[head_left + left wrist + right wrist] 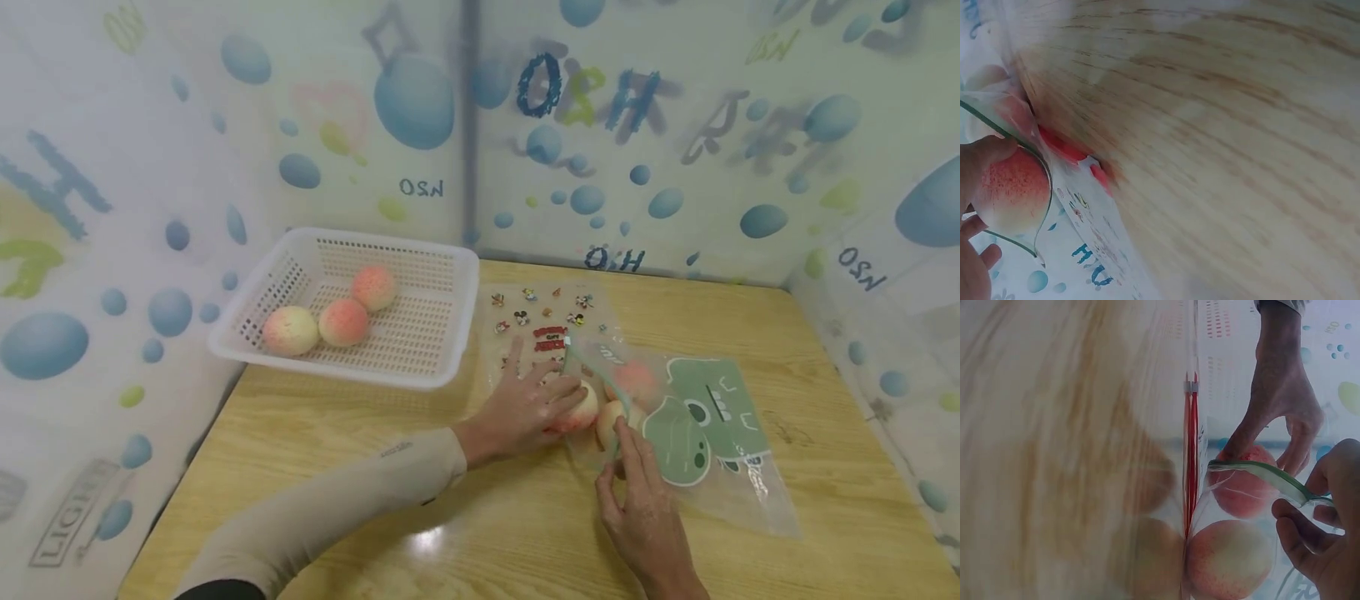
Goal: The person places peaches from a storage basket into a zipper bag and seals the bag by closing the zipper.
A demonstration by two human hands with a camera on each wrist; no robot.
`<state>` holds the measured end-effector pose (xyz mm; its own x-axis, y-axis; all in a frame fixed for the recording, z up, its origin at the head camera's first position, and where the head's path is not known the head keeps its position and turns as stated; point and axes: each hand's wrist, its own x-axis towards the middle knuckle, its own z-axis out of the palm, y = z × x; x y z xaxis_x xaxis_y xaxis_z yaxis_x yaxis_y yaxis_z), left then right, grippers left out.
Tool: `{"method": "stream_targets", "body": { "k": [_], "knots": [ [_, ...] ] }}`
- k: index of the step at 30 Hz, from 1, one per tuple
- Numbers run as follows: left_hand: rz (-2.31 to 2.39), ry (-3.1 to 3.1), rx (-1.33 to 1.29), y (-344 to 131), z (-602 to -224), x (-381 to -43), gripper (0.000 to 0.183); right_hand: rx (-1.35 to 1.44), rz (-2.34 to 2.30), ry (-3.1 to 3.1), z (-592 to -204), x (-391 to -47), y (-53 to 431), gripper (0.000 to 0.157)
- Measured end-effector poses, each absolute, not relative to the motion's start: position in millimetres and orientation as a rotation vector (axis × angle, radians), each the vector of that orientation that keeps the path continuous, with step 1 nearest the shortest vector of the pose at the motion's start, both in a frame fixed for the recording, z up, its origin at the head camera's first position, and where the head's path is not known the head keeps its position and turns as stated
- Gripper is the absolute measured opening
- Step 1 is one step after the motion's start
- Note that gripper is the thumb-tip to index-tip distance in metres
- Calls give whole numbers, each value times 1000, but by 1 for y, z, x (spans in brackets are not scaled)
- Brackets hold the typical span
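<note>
My left hand (513, 417) grips a pink and cream peach (581, 408) at the mouth of a clear zip bag with a green crocodile-like print (738, 408). In the left wrist view the thumb lies over that peach (1015, 187), and the green zip edge (1041, 159) loops around it. My right hand (647, 504) pinches the green edge on the near side, holding the mouth apart; the right wrist view shows its fingertips on the strip (1272, 472). Inside the bag lie more peaches, one pinkish (636, 382) and one paler (611, 421).
A white perforated basket (352, 372) stands at the back left with three peaches (291, 331) in it. Under the crocodile bag's mouth lies a flat clear bag with small cartoon figures (517, 304); its zip is red (1191, 437). Printed curtains (637, 167) enclose the wooden table (360, 533).
</note>
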<state>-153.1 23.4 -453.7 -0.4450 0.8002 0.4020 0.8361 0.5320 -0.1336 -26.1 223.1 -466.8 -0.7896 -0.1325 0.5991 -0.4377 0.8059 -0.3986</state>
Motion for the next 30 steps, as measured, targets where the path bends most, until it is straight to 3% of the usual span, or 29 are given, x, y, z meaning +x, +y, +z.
{"method": "stream_targets", "body": {
  "k": [5,7,18,30],
  "knots": [
    [-140,-2340,-1313,24,-454,-153,24,409,723,-2456,-467,-25,222,74],
    [-135,-2354,-1290,23,-454,-152,22,401,724,-2465,-466,-25,222,74],
    [0,-2452,-1302,25,-461,-149,23,411,735,-2449,-466,-24,224,73],
    [-41,-2578,-1263,31,-467,-147,43,461,772,-2455,-467,-26,225,65]
  ]
}}
